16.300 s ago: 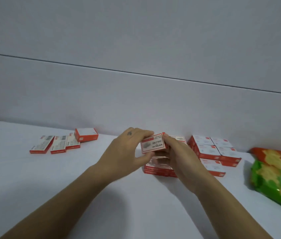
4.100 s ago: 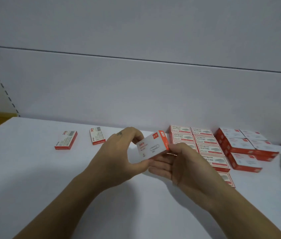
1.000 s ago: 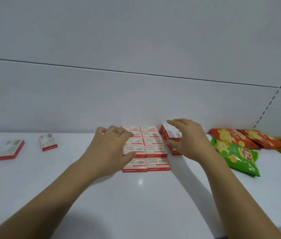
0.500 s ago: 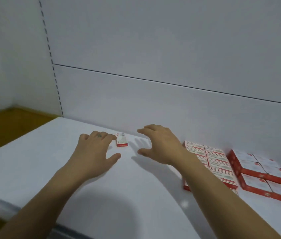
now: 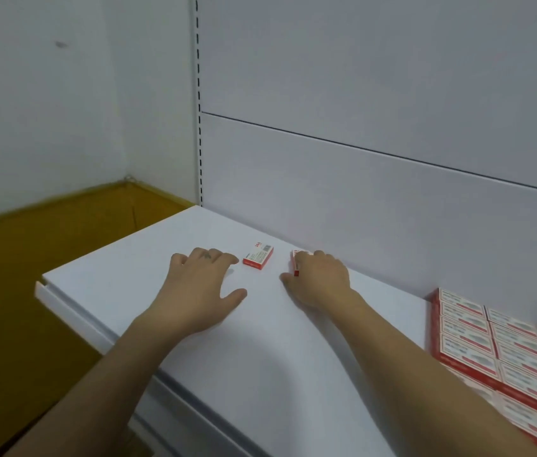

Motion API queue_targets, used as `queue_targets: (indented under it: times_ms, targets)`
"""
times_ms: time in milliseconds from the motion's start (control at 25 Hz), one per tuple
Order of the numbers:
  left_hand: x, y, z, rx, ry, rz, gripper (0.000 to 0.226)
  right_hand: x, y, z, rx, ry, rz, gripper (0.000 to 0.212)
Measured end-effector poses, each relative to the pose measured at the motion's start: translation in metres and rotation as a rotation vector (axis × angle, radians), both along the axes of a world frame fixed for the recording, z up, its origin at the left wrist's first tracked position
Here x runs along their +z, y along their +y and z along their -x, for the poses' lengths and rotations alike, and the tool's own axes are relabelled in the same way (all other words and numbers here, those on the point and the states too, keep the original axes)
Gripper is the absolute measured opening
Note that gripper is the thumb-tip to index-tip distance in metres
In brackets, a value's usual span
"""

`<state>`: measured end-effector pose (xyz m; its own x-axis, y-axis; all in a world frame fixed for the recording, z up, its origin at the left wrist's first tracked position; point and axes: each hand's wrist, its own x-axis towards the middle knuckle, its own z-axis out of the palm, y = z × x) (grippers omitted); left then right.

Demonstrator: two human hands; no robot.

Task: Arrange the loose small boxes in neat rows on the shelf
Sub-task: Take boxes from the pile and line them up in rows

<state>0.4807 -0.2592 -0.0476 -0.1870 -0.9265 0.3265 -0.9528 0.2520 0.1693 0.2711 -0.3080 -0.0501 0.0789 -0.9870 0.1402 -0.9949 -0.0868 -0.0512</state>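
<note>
Reach has moved from the neat red-and-white rows [image 5: 491,341] to the strays: right hand [image 5: 319,280] now curls round one small red cardboard box [image 5: 294,262]; left hand [image 5: 197,286], fingers spread and empty, nears the second loose box [image 5: 258,257].

No words can be read

The small box [image 5: 258,257] has red marks, and the rows of boxes [image 5: 491,344] have labels, all too blurry to read.

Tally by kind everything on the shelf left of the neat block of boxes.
Loose small boxes: 2, the free box and the held box, which the right hand holds.
Hands: 2, the right hand and the left hand, which lies flat.
Total: 4
</note>
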Motion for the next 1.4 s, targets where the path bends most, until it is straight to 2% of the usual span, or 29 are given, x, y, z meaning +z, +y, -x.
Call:
queue_targets:
  times_ms: [160, 280, 400, 560, 720, 840, 960, 1120, 1200, 1320, 1400]
  targets:
    - [0.001, -0.002, 0.008, -0.025, -0.015, -0.007, 0.058, -0.004, -0.009, -0.002, -0.059, -0.073, 0.072, 0.018]
    - [0.005, -0.006, 0.022, -0.063, -0.030, 0.007, 0.059, 0.002, -0.009, 0.007, -0.061, -0.191, 0.010, 0.006]
    - [0.011, -0.013, 0.043, -0.128, -0.028, 0.020, 0.060, 0.012, 0.003, 0.026, -0.045, -0.332, -0.077, 0.026]
    - [0.019, -0.021, 0.083, -0.282, -0.018, 0.061, 0.059, 0.033, 0.034, 0.061, 0.035, -0.397, -0.044, 0.038]
    - [0.032, -0.027, 0.139, -0.466, -0.007, 0.142, 0.059, 0.057, 0.076, 0.109, 0.027, -0.413, 0.033, 0.039]
    - [0.038, -0.021, 0.181, -0.608, 0.027, 0.175, 0.050, 0.068, 0.111, 0.139, 0.008, -0.425, 0.137, 0.036]
    - [0.037, -0.004, 0.210, -0.739, 0.250, 0.113, 0.040, 0.066, 0.145, 0.162, -0.117, -0.485, 0.285, 0.037]
    - [0.020, 0.016, 0.219, -0.802, 0.491, 0.004, 0.037, 0.044, 0.172, 0.163, -0.233, -0.691, 0.449, 0.044]
    - [0.013, 0.022, 0.213, -0.830, 0.535, 0.049, 0.036, 0.036, 0.177, 0.157, -0.222, -0.738, 0.424, 0.050]
    - [0.008, 0.028, 0.207, -0.885, 0.538, 0.218, 0.035, 0.031, 0.179, 0.144, -0.221, -0.838, 0.288, 0.045]
    - [0.007, 0.032, 0.207, -0.936, 0.501, 0.318, 0.034, 0.028, 0.179, 0.132, -0.252, -0.940, 0.207, 0.057]
